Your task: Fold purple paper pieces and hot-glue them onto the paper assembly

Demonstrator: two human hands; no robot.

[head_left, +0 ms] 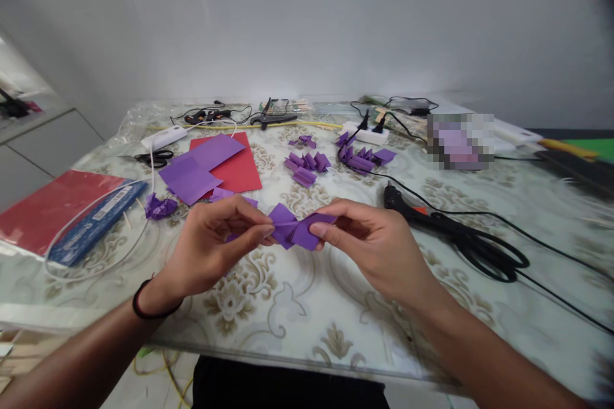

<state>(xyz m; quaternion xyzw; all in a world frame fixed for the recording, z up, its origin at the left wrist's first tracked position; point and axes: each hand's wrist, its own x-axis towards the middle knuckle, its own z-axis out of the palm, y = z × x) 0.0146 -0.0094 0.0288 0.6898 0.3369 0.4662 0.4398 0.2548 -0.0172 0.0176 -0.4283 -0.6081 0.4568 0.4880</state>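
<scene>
Two-handed, pinched folded purple paper (305, 233) between left hand (204, 246) and right hand (384, 239), likely to steady its creases, with glue gun (401, 205) right of the grip

Patterned tabletop (336, 326) with 1 black glue gun (407, 210), purple paper (192, 172).

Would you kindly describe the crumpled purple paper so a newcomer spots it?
On the patterned table, find the blue-banded red packet at the left. Just right of its band lies the crumpled purple paper, scrunched into a ball, unlike the flat purple sheets beside it.
</scene>
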